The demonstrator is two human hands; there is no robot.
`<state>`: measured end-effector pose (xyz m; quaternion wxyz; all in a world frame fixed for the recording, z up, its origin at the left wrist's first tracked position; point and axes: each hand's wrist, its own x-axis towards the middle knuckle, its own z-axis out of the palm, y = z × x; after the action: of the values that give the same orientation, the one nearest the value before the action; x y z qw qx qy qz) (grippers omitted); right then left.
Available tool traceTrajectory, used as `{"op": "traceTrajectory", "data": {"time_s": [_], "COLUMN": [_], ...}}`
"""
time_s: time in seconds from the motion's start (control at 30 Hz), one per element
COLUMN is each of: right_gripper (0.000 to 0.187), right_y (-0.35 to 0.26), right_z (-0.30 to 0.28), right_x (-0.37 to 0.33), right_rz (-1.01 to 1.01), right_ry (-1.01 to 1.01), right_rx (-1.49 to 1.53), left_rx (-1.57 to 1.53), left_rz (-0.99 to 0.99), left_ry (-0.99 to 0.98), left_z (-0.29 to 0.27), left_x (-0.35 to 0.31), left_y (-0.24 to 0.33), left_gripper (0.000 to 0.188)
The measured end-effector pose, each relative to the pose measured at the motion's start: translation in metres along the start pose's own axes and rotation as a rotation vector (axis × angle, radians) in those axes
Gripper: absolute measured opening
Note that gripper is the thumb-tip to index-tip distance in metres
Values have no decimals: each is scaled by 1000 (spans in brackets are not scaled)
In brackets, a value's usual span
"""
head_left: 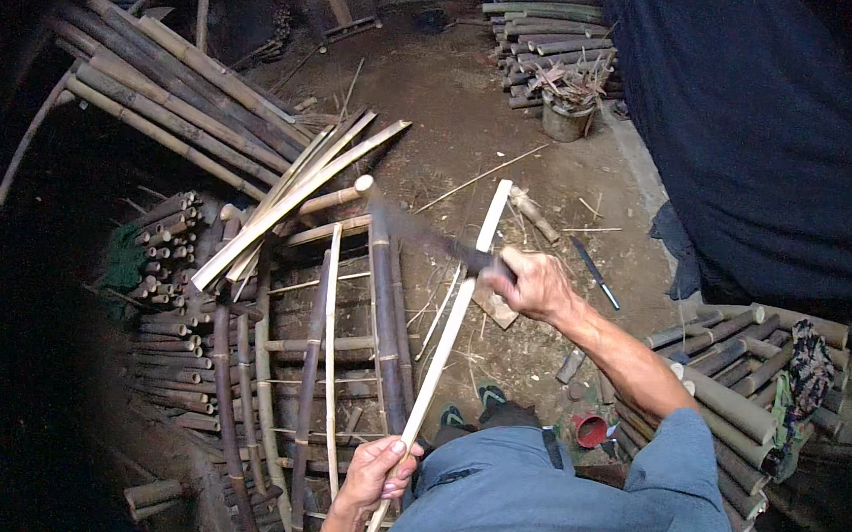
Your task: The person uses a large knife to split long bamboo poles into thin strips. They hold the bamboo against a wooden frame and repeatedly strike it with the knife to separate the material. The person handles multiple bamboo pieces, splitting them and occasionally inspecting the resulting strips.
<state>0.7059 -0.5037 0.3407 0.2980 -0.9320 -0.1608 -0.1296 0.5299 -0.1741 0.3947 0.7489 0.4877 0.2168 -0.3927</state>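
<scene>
A long pale split-bamboo strip (448, 342) slants from beside my body up to the middle of the view. Near its lower end, my left hand (374, 472) is closed around it. My right hand (535, 286) grips the dark handle of a machete (426, 232), whose blade points left and is smeared by motion. The blade lies across the strip's upper part in the view; whether it touches the strip I cannot tell. Below my right hand, a small wooden block (498, 314) shows on the ground.
Left of me stands a bamboo frame (317, 344), with pale split strips (298, 193) resting across its far end. Bamboo poles (181, 101) lie beyond. A second knife (595, 274) is on the dirt floor, right. More bamboo (733, 396) and a red cup (590, 431) are nearby.
</scene>
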Motion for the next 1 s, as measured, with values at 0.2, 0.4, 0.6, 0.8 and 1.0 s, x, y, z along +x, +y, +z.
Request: {"op": "traceTrajectory", "data": {"time_s": [0.2, 0.4, 0.6, 0.8, 1.0], "right_gripper": [71, 65, 44, 40, 31], "right_y": [142, 93, -30, -106, -94], "right_z": [-17, 63, 103, 104, 144], "right_x": [-1, -60, -94, -58, 19], "right_rz": [900, 978, 1139, 976, 1092], "right_ry": [270, -213, -547, -484, 165], "right_rx": [563, 743, 1253, 1630, 1683], "left_rx": [105, 601, 427, -24, -426], "left_rz": [115, 718, 1141, 1438, 1509], "left_ry": [135, 362, 475, 328, 515], "left_z": [3, 10, 60, 70, 27], "left_x": [-7, 18, 12, 0, 10], "left_y": [5, 135, 230, 224, 79], "left_gripper": [33, 35, 26, 33, 38]}}
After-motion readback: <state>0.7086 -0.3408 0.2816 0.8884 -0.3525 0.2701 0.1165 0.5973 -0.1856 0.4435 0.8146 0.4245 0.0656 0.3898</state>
